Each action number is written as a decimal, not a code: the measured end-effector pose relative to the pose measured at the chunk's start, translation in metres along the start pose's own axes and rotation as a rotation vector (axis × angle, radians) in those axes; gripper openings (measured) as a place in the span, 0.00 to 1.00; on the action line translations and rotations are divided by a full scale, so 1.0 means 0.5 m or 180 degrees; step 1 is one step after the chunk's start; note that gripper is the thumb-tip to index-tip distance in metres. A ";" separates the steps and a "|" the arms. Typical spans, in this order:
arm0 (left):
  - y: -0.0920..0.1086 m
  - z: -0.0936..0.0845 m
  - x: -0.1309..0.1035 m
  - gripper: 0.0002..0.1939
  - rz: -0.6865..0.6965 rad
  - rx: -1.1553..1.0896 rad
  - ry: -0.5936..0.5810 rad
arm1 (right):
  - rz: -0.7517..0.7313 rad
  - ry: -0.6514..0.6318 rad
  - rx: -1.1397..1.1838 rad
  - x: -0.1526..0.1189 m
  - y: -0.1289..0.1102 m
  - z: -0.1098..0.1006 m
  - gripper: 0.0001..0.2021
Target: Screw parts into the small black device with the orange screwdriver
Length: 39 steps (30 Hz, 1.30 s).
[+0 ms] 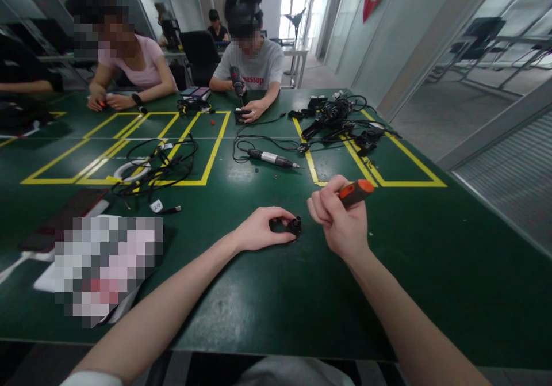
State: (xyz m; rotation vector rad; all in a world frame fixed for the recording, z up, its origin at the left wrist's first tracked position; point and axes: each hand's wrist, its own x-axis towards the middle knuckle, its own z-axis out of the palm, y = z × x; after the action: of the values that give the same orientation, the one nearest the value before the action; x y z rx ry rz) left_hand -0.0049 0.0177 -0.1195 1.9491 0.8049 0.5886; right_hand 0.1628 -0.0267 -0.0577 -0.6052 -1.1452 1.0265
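Note:
Near the middle of the green table, my left hand holds a small black part between thumb and fingers, low at the tabletop. The part has a short round tube standing up at its top. To its right, my right hand is wrapped round a tool with an orange and dark grey handle, raised above the table and apart from the black part. The handle's end points up and to the right. The tool's other end is hidden by my fingers.
Beyond my hands lies a silver and black electric screwdriver with its cord. Tangled black cables are at the back right, more cables at the left. A phone lies at far left. Two people work across the table.

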 end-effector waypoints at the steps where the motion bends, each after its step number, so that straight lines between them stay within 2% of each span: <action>1: 0.000 0.000 0.000 0.18 0.0003 0.0003 -0.0005 | -0.0008 -0.0014 -0.0018 -0.003 0.002 0.000 0.20; 5: 0.001 -0.001 0.000 0.17 -0.0020 0.0052 0.0004 | -0.0142 0.0034 -0.0606 -0.012 0.017 -0.013 0.14; 9: 0.002 -0.001 0.000 0.18 0.0007 0.0042 -0.0009 | -0.0617 0.0052 -0.1908 -0.012 0.020 -0.034 0.07; 11: 0.000 -0.001 0.000 0.17 0.0031 0.0027 -0.0029 | -0.0726 -0.0137 -0.2577 -0.008 0.014 -0.041 0.08; 13: -0.002 0.000 0.000 0.17 0.0059 0.0011 -0.0019 | -0.0648 -0.0456 -0.2892 -0.004 0.009 -0.044 0.10; 16: -0.006 0.002 0.000 0.16 0.0106 -0.0015 0.0024 | -0.0395 -0.0830 -0.2789 -0.001 0.008 -0.046 0.08; 18: -0.007 0.002 0.001 0.16 0.0111 -0.0021 0.0012 | -0.0198 -0.0935 -0.2653 -0.002 0.010 -0.046 0.05; 21: -0.007 0.002 0.001 0.16 0.0078 -0.0018 0.0000 | -0.0039 -0.0916 -0.2655 -0.002 0.012 -0.046 0.08; 26: -0.004 0.000 0.000 0.15 0.0048 -0.0002 0.0002 | 0.0103 -0.0850 -0.2727 0.002 0.005 -0.054 0.04; 29: -0.001 -0.002 -0.001 0.16 0.0008 0.0034 -0.0002 | 0.0300 -0.0823 -0.2457 0.004 -0.003 -0.059 0.10; 33: 0.000 -0.003 -0.001 0.15 0.0006 0.0080 -0.0015 | 0.0537 -0.0991 -0.2219 0.010 -0.012 -0.060 0.11; 39: 0.000 -0.005 -0.002 0.15 0.0023 0.0112 -0.0004 | 0.0694 -0.0872 -0.1872 0.017 -0.007 -0.062 0.18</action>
State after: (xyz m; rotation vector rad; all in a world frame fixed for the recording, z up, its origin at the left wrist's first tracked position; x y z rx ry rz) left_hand -0.0071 0.0184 -0.1184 1.9850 0.8127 0.5811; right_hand 0.1935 -0.0175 -0.0613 -1.0967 -1.6715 0.9721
